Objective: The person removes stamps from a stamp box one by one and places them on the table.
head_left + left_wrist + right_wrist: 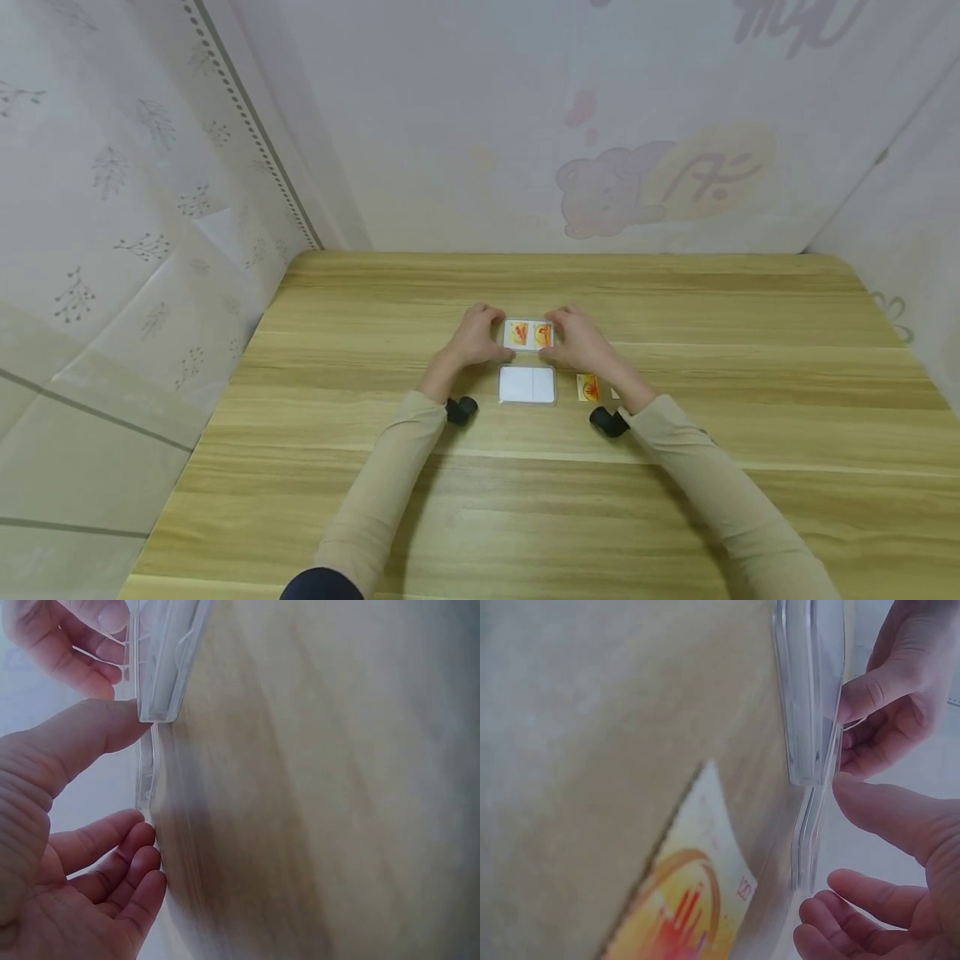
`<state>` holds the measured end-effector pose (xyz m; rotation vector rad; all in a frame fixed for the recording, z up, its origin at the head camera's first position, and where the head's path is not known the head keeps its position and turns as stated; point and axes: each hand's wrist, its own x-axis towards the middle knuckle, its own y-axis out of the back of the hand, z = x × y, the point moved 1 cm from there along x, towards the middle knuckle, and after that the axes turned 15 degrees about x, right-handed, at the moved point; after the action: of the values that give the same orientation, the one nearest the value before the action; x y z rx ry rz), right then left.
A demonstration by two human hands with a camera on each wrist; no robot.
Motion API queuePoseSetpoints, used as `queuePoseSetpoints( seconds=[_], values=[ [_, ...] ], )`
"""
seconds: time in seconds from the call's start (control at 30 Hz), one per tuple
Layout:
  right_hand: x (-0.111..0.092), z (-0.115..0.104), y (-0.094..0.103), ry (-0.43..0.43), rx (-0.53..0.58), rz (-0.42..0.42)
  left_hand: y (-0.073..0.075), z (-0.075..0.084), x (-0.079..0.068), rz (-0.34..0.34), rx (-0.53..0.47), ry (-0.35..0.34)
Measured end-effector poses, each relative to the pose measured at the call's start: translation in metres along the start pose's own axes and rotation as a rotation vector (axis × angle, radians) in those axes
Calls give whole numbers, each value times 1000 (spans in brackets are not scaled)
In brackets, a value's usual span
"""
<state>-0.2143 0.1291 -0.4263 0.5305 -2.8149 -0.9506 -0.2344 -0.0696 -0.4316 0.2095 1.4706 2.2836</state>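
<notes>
A clear, flat stamp case point(528, 335) with a white insert and two yellow-and-red stamps lies between both hands. My left hand point(478, 337) holds its left end, thumb at the near corner and fingers at the far corner. The right hand point(576, 337) grips the opposite end the same way. In the left wrist view the index fingertip is right at the case's edge, with the other fingers loosely bent. Nearer on the table is a second clear case point(527, 385) with a blank white insert. A loose stamp point(682, 907) marked 120 appears in the right wrist view.
To the right of the near case lie the loose stamp point(588, 387) and another pale piece point(615, 393), mostly covered by the right forearm. Black wrist cameras point(461, 410) hang under both sleeves. A patterned curtain point(450, 125) stands behind the wooden table point(360, 333).
</notes>
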Motion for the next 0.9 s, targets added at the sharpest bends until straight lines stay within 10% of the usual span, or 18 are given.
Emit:
queuePoseSetpoints(
  seconds=[0.9],
  values=[
    [11, -1, -3, 0, -58, -69, 2, 4, 8, -18, 58, -91]
  ],
)
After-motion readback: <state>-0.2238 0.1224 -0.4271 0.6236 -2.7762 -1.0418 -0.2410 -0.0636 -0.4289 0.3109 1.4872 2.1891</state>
